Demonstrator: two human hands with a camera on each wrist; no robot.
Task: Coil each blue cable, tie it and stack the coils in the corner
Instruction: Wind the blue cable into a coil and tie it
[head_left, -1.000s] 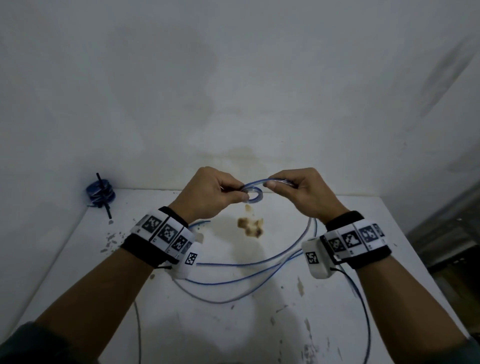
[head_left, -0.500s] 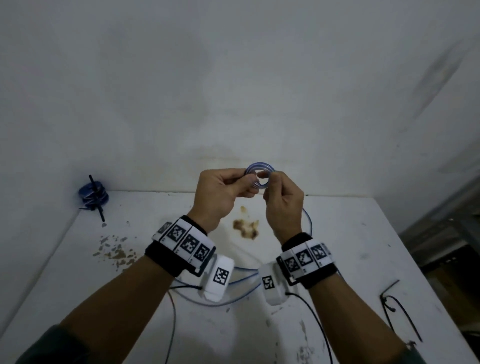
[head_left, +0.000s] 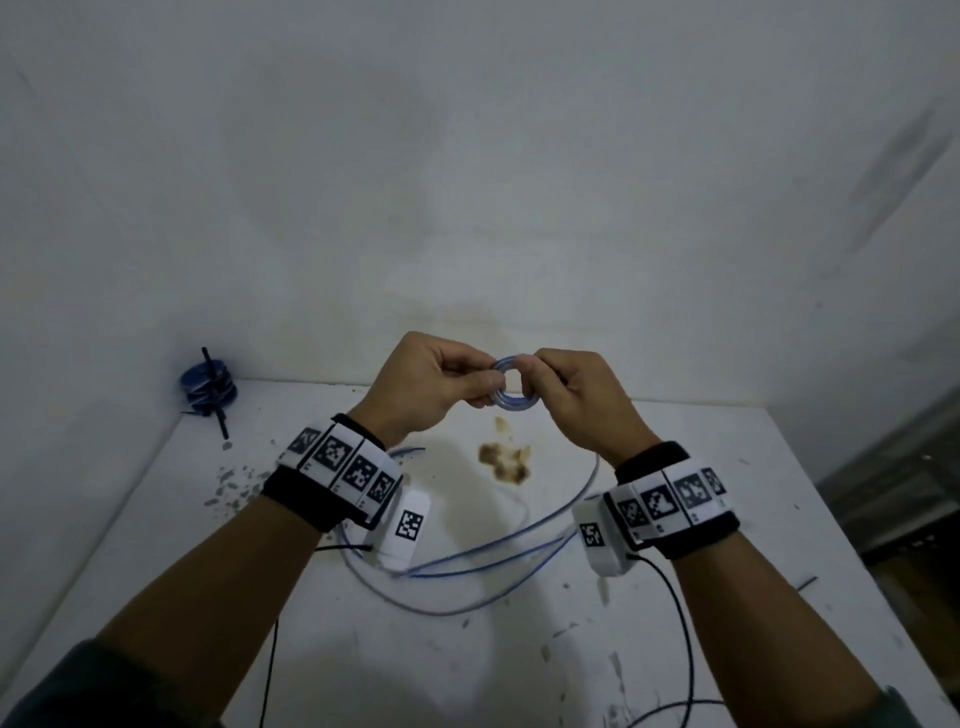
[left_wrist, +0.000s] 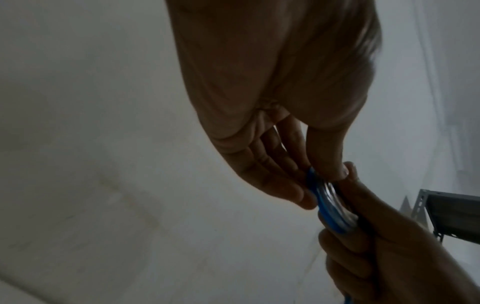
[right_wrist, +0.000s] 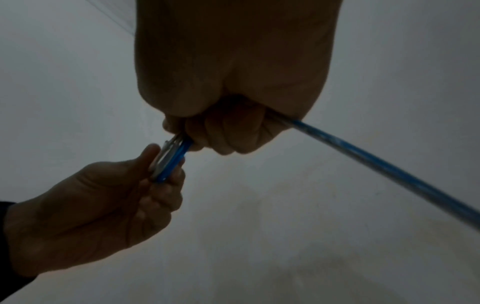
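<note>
Cable (head_left: 506, 396): thin, glossy, blue, wound into a small ring (loose tail on table (head_left: 675, 649)). Pinched between curled fingers of left hand (head_left: 434, 387) and right hand (head_left: 576, 395).

Two hands, the left hand (head_left: 431, 384) and the right hand (head_left: 582, 400), share one small blue coil (head_left: 508, 391). One stack of tied coils (head_left: 208, 388) sits in the corner of one desk (head_left: 727, 467). Two wristbands. One brown stain (head_left: 506, 460).

Small coil (head_left: 510, 388) between both hands above table (head_left: 727, 519), loose cable (head_left: 467, 564) below, apparently tied coils (head_left: 208, 387) in far-left corner
</note>
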